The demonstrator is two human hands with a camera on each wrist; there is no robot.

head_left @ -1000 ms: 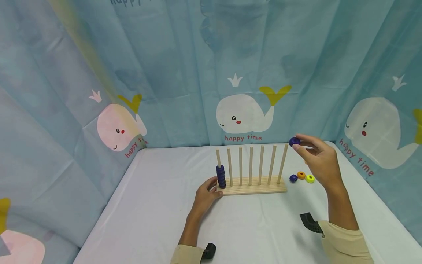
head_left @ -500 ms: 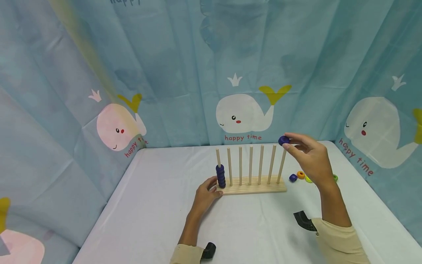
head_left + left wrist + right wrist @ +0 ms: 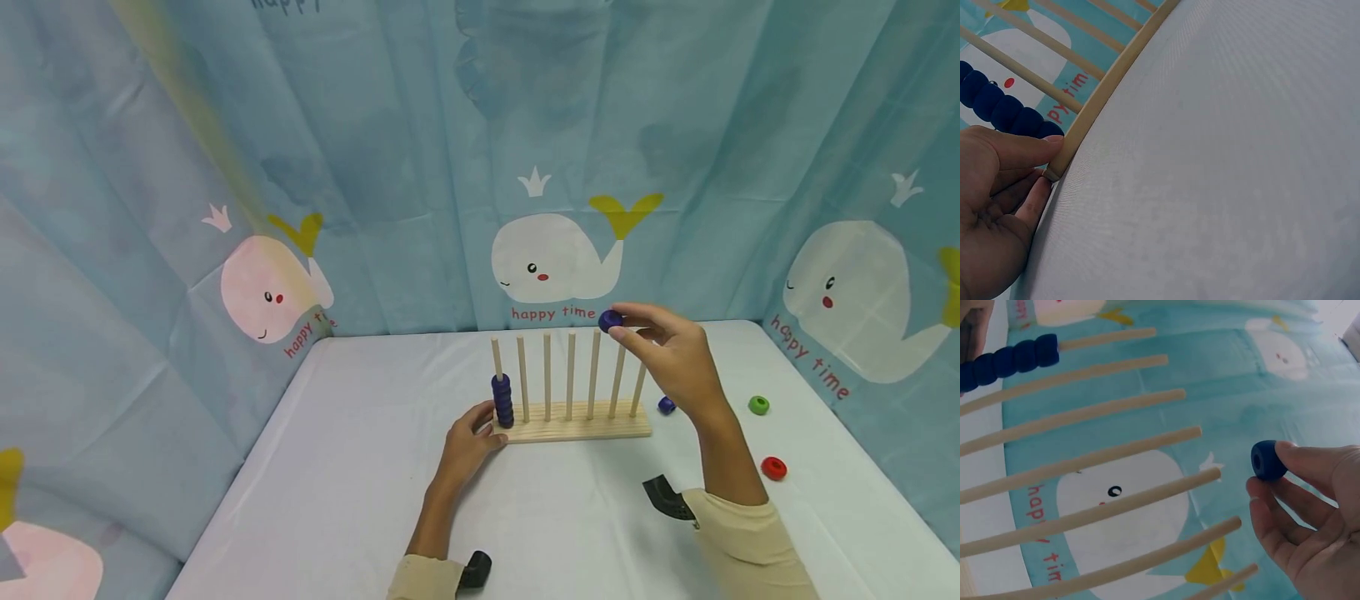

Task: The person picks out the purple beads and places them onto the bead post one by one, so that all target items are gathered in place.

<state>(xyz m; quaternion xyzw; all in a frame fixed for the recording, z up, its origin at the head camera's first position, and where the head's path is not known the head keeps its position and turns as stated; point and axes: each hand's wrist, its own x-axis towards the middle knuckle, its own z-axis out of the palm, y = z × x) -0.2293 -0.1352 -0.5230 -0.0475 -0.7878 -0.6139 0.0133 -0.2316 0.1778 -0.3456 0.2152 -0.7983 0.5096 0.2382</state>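
Observation:
A wooden peg rack point(image 3: 573, 429) with several upright pegs stands on the table. Its leftmost peg carries a stack of dark blue beads point(image 3: 502, 402), and the other pegs are bare. My left hand point(image 3: 468, 446) grips the left end of the base, thumb at the front edge, as the left wrist view point(image 3: 997, 206) also shows. Between thumb and fingertips my right hand point(image 3: 675, 354) pinches one dark blue bead point(image 3: 611, 321), up at the height of the peg tops on the right side. In the right wrist view the bead's hole point(image 3: 1259, 460) faces the pegs, apart from their tips.
On the white table point(image 3: 337, 467) to the right lie a blue bead point(image 3: 667, 406), a green bead point(image 3: 759, 405) and a red bead point(image 3: 774, 468). My right forearm hides part of that area. A whale-print curtain point(image 3: 420, 250) hangs behind the table.
My right hand has moved left with the blue bead, from beyond the rightmost peg to above the right-hand pegs. The green and red beads came into sight. My left hand stays put.

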